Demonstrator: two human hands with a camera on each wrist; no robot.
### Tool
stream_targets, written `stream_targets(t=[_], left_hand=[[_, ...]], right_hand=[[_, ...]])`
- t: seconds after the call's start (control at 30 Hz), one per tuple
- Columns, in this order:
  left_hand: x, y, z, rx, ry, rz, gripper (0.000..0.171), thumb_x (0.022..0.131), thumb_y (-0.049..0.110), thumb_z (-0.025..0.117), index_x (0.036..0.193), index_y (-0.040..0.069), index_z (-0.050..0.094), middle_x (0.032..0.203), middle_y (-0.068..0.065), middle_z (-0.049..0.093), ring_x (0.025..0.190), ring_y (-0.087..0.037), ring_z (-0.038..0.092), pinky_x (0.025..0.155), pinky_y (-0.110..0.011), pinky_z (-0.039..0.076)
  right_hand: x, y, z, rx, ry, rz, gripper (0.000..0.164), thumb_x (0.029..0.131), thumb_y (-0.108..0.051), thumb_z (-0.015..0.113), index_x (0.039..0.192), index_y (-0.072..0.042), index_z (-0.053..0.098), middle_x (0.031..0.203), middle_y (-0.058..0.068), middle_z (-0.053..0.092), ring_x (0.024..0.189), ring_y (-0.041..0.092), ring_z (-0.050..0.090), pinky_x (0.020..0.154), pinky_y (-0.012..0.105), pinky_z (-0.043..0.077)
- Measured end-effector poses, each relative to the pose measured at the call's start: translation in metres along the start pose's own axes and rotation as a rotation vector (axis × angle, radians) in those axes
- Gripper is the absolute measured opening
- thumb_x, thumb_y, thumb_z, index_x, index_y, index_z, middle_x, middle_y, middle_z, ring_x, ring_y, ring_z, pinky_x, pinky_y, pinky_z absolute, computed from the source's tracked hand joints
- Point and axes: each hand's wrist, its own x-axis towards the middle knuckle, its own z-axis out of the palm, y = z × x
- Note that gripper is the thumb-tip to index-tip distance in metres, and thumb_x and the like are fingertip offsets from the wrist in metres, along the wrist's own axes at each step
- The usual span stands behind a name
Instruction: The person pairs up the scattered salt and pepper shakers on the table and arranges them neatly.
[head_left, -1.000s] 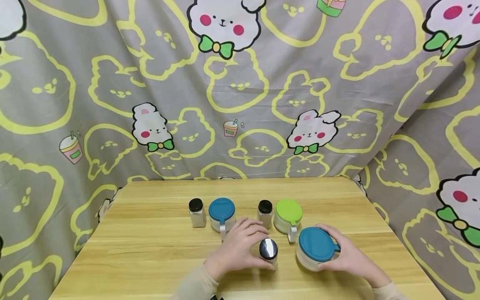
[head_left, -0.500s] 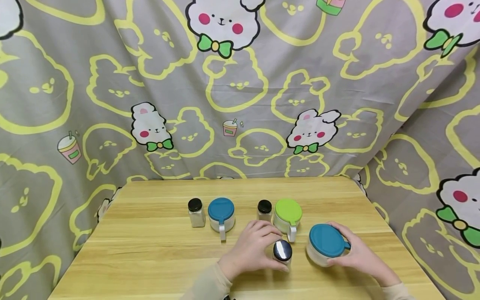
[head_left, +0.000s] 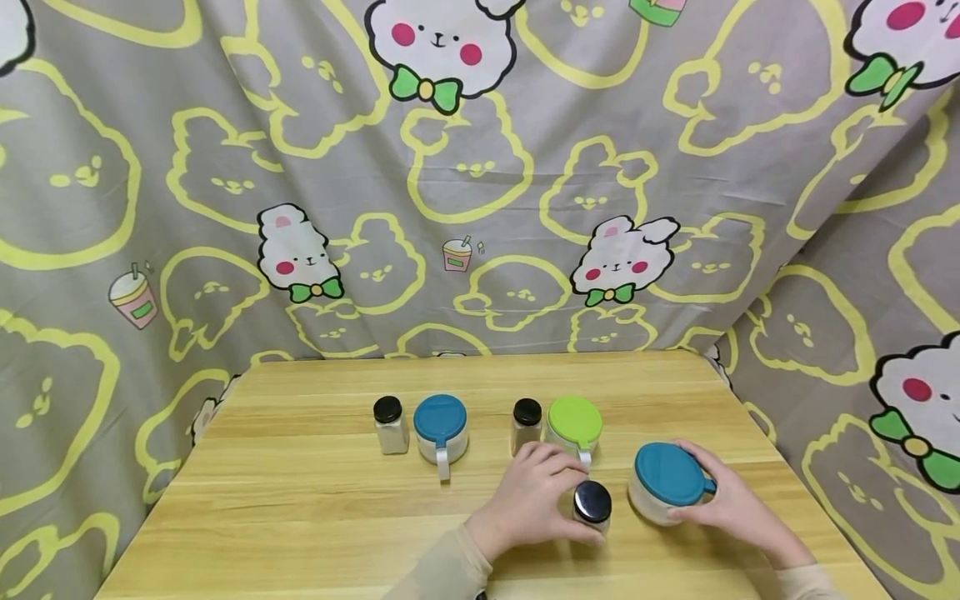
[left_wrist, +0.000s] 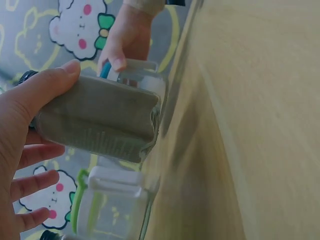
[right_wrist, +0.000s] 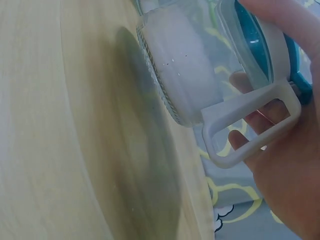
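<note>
My left hand (head_left: 528,504) grips a spice jar with a black lid (head_left: 592,502) between thumb and fingers. Grey-brown powder fills that jar (left_wrist: 100,117) in the left wrist view, its base tilted close over the table. To its right, my right hand (head_left: 742,510) holds a round seasoning jar with a blue lid (head_left: 669,475), thumb and fingers around its sides. White contents show through the seasoning jar's glass (right_wrist: 182,65), and its white handle (right_wrist: 250,120) points toward the palm. The green-lidded jar (head_left: 574,421) stands just beyond my left fingers, its handle partly hidden.
A second black-lidded spice jar (head_left: 527,425) stands left of the green-lidded one. Farther left are another blue-lidded jar (head_left: 441,429) and a black-lidded jar with pale contents (head_left: 392,427). A patterned curtain (head_left: 480,183) hangs behind the wooden table (head_left: 300,500).
Both hands have moved right, carrying the spice jar and the blue-lidded seasoning jar with them. The right hand has also shifted slightly farther from the body. The standing jars stay put.
</note>
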Motion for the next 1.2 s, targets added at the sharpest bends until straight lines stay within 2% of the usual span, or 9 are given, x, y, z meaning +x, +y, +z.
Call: stream_targets(t=[0.37,0.47,0.63,0.73,0.87,0.9,1.07,1.13,1.2], left_hand=[[0.012,0.013,0.019,-0.007,-0.006,-0.059,0.068,0.057,0.080,0.072,0.102,0.030,0.071,0.113,0.017,0.063,0.112,-0.008,0.052,0.100,-0.034,0.039],[0.016,0.016,0.024,0.015,-0.006,-0.067,0.067,0.058,0.082,0.069,0.103,0.031,0.070,0.112,0.019,0.061,0.113,-0.008,0.051,0.102,-0.034,0.038],[0.022,0.021,0.031,0.029,0.007,-0.077,0.066,0.059,0.083,0.068,0.101,0.032,0.070,0.111,0.019,0.060,0.114,-0.008,0.052,0.102,-0.033,0.038],[0.025,0.024,0.035,0.029,0.012,-0.090,0.062,0.059,0.082,0.069,0.097,0.033,0.070,0.111,0.018,0.059,0.115,-0.009,0.051,0.101,-0.033,0.037],[0.027,0.026,0.041,0.036,0.022,-0.103,0.058,0.059,0.082,0.068,0.089,0.033,0.070,0.113,0.017,0.057,0.115,-0.009,0.048,0.101,-0.032,0.036],[0.027,0.027,0.043,0.038,0.025,-0.107,0.057,0.060,0.082,0.068,0.089,0.033,0.070,0.113,0.016,0.057,0.116,-0.010,0.047,0.101,-0.032,0.035],[0.031,0.028,0.047,0.032,0.011,-0.137,0.056,0.062,0.082,0.067,0.087,0.032,0.071,0.118,0.015,0.055,0.120,-0.012,0.044,0.104,-0.032,0.034],[0.033,0.029,0.047,0.028,0.002,-0.146,0.056,0.062,0.081,0.068,0.086,0.031,0.071,0.119,0.014,0.055,0.121,-0.012,0.043,0.104,-0.032,0.034],[0.035,0.029,0.047,0.024,-0.004,-0.152,0.055,0.062,0.081,0.069,0.085,0.030,0.071,0.119,0.014,0.055,0.121,-0.012,0.043,0.105,-0.033,0.034]], right_hand=[[0.000,0.013,-0.004,-0.037,0.015,0.026,0.093,0.067,-0.019,0.089,0.144,-0.001,0.040,0.138,0.024,0.048,0.110,-0.024,0.030,0.082,0.016,0.043],[0.000,0.013,-0.005,-0.049,0.014,0.042,0.094,0.067,-0.020,0.089,0.144,-0.001,0.039,0.138,0.026,0.047,0.116,-0.009,0.039,0.086,0.025,0.045],[0.003,0.013,-0.008,-0.051,-0.009,0.060,0.093,0.069,-0.019,0.087,0.145,0.000,0.037,0.140,0.028,0.044,0.119,0.032,0.046,0.086,0.039,0.047],[0.004,0.016,-0.010,-0.064,-0.018,0.070,0.094,0.069,-0.021,0.088,0.145,-0.001,0.037,0.140,0.026,0.044,0.119,0.026,0.046,0.085,0.037,0.046],[0.005,0.020,-0.013,-0.067,-0.035,0.077,0.093,0.070,-0.022,0.087,0.146,-0.002,0.037,0.141,0.026,0.042,0.118,0.013,0.042,0.086,0.046,0.045],[0.005,0.020,-0.014,-0.065,-0.041,0.080,0.093,0.070,-0.022,0.087,0.146,-0.002,0.037,0.141,0.026,0.042,0.119,0.014,0.042,0.086,0.049,0.046],[0.008,0.022,-0.019,-0.043,-0.075,0.059,0.094,0.069,-0.018,0.087,0.145,0.002,0.035,0.141,0.033,0.036,0.121,0.048,0.041,0.086,0.063,0.043],[0.010,0.023,-0.022,-0.048,-0.081,0.042,0.094,0.068,-0.017,0.087,0.144,0.004,0.035,0.141,0.034,0.035,0.121,0.052,0.040,0.086,0.065,0.042],[0.011,0.024,-0.024,-0.073,-0.076,0.032,0.094,0.067,-0.017,0.087,0.143,0.004,0.037,0.141,0.032,0.038,0.120,0.048,0.042,0.086,0.062,0.043]])
